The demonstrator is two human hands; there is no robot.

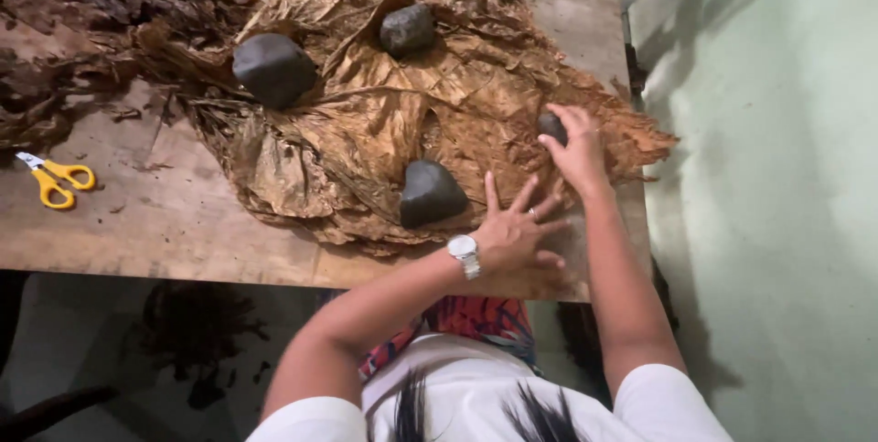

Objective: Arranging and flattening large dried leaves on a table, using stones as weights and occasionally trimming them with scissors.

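- Worn wooden table boards (183,223) are carrying everything, with a pale green floor lying past the table's right edge.
- Spread over the table's middle, a pile of large, dry, golden-brown crinkled leaves (393,131) is lying flattened; darker brown leaves (91,3) are heaped beyond its left side.
- Three dark grey rounded stones are weighing the pile down: a big one (273,68) at its upper left, a smaller one (407,29) near its top, and a wedge-shaped one (430,193) at its near edge.
- At the pile's right edge, the right hand (574,151) is closing its fingers around a fourth small dark grey stone (551,126), which is sitting on the leaves and mostly hidden by the fingers.
- Just right of the wedge-shaped stone, the left hand (517,236) is pressing flat on the pile's near edge with fingers spread apart, holding nothing; it is wearing a silver wristwatch (465,252) and a ring.
- Well left of the pile, yellow-handled scissors (53,179) are lying on bare wood.
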